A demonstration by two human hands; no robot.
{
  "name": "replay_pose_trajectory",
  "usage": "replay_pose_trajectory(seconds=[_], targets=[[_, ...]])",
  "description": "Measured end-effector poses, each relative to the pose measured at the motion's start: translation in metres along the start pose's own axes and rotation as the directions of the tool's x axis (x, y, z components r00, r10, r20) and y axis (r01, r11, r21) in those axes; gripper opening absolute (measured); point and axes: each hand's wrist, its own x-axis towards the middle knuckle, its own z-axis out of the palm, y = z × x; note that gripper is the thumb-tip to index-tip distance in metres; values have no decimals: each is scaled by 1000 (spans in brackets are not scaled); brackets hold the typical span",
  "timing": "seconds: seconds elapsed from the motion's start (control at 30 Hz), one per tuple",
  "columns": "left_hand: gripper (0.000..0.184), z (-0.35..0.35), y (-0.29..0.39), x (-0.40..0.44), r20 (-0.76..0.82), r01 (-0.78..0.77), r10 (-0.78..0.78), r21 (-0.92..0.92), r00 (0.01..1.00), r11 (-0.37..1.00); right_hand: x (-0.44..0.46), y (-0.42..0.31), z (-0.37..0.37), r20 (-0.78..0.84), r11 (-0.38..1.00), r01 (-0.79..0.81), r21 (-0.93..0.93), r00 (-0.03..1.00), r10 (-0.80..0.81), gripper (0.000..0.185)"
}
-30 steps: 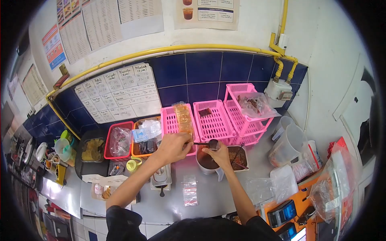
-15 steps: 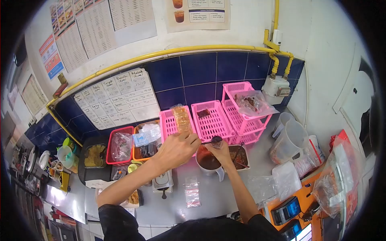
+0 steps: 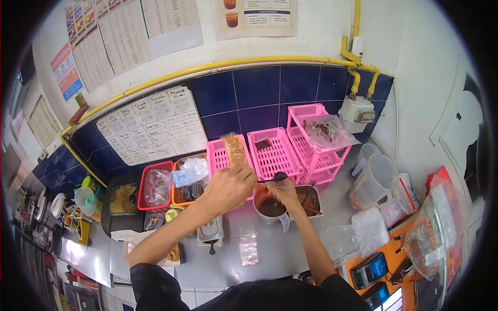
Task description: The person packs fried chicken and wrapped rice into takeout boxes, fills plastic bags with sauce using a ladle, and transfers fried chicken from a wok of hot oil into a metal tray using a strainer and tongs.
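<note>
My left hand (image 3: 233,187) is closed around the thin dark handle of what looks like a ladle (image 3: 267,180). Its dark end reaches to my right hand (image 3: 285,194), whose fingers pinch a small clear plastic bag (image 3: 280,183) with dark contents. Both hands are above the rim of a clear pitcher (image 3: 271,208) holding reddish-brown sauce. To its right, a metal tray (image 3: 310,200) contains chunky sauce and a utensil. A stack of small clear zip bags (image 3: 248,248) lies on the counter in front. Behind my left hand, a packet of orange-brown sauce (image 3: 235,150) rests in a pink basket (image 3: 215,155).
Another pink basket (image 3: 272,160) holds one dark packet, beside a tiered pink rack (image 3: 316,166). Empty measuring jugs (image 3: 377,181) stand at right. A red basket (image 3: 155,207) and a lidded metal container (image 3: 210,230) are at left. Card terminals (image 3: 369,272) sit at front right.
My left hand has shifted very slightly left and down. The ladle's dark end at the bag has dipped slightly; my right hand stays nearly in place.
</note>
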Motion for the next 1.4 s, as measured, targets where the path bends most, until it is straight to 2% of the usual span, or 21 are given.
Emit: replay_pose_trajectory(seconds=[0.2, 0.3, 0.37, 0.47, 0.5, 0.53, 0.6, 0.63, 0.7, 0.77, 0.8, 0.87, 0.97, 1.03, 1.07, 1.1, 1.13, 1.17, 1.2, 1.27, 1.4], targets=[[9, 5, -6, -6, 29, 263, -264, -228, 964, 937, -4, 4, -8, 80, 996, 3, 86, 997, -10, 14], [12, 23, -11, -21, -52, 382, -435, -394, 899, 836, -8, 19, -18, 43, 988, 0, 155, 999, -7, 15], [11, 40, -10, -35, 66, 576, -615, -438, 786, 690, -13, 25, -29, 31, 984, -19, 177, 999, 14, 16], [13, 96, -5, -64, 181, 659, -646, -374, 742, 652, -21, 28, -37, -80, 978, 22, 206, 997, -6, 16], [22, 109, -1, -67, 388, 756, -649, -320, 654, 571, -23, 26, -40, -78, 980, 17, 199, 997, -1, 16], [22, 127, 6, -72, 390, 761, -653, -325, 649, 562, -26, 21, -43, -22, 982, 10, 186, 1000, -6, 19], [28, 156, 21, -75, 120, 584, -572, -203, 812, 786, -35, 10, -41, 42, 986, 3, 164, 999, -10, 21], [28, 150, 28, -62, 105, 582, -573, -207, 813, 787, -40, -1, -36, 60, 980, -2, 199, 998, -10, 33], [30, 118, 49, -37, 15, 365, -502, -706, 864, 607, -48, -29, -28, 75, 973, -1, 229, 997, -17, 45], [29, 107, 61, -24, 14, 317, -499, -787, 867, 529, -61, -53, -21, 196, 952, -27, 304, 980, -35, 76], [27, 102, 64, -21, 18, 269, -495, -856, 869, 442, -65, -57, -19, 194, 954, -30, 299, 981, -30, 76], [25, 100, 66, -19, 29, 280, -477, -841, 878, 463, -71, -62, -16, 274, 934, -42, 354, 960, -61, 78], [18, 108, 68, -24, 82, 272, -479, -900, 874, 342, -78, -70, -9, 287, 915, -88, 395, 957, -32, 81], [12, 112, 71, -28, 193, 273, -497, -957, 846, 93, -85, -68, -8, 263, 910, -75, 408, 964, -38, 77], [12, 115, 73, -29, 194, 271, -493, -959, 848, 88, -87, -67, -8, 244, 906, -60, 420, 968, -49, 74], [10, 117, 76, -29, 220, 245, -534, -969, 817, -26, -91, -62, -7, 240, 908, -59, 416, 970, -47, 74], [10, 119, 78, -29, 250, 210, -570, -968, 782, -136, -95, -52, -3, 32, 943, 102, 318, 993, -118, 64], [10, 113, 81, -27, 245, 204, -571, -969, 784, -136, -98, -48, 1, -163, 953, 241, 185, 964, -212, 55], [10, 107, 85, -26, 222, 174, -611, -975, 760, -138, -102, -47, 4, -163, 953, 243, 180, 963, -215, 55], [12, 103, 94, -26, 203, 146, -649, -979, 733, -142, -114, -53, 13, -294, 942, 265, 206, 935, -198, 32], [14, 98, 121, -28, 230, 116, -740, -972, 631, -204, -127, -59, 37, -400, 937, 308, 167, 890, -221, 20]])
